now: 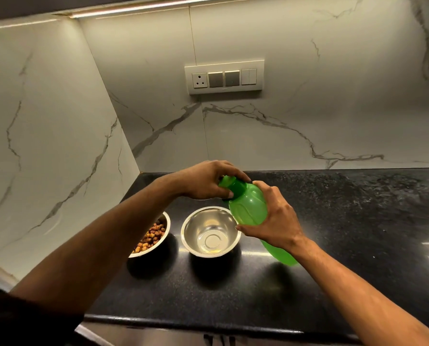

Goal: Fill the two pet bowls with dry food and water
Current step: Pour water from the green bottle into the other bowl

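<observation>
Two steel bowls on black counter (pixel 333 221): kibble-filled bowl (pixel 156 236), empty bowl (pixel 209 232) | right hand (pixel 273 221) wraps translucent green plastic bottle (pixel 248 206), tilted above empty bowl | left hand (pixel 208 181) fingers curl round cap (pixel 229 183), probably unscrewing for pouring water.

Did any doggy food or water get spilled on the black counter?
No spill shows. The brown kibble stays inside the left steel bowl. The right steel bowl looks dry. The left hand grips the cap of the green plastic bottle, which the right hand holds tilted.
</observation>
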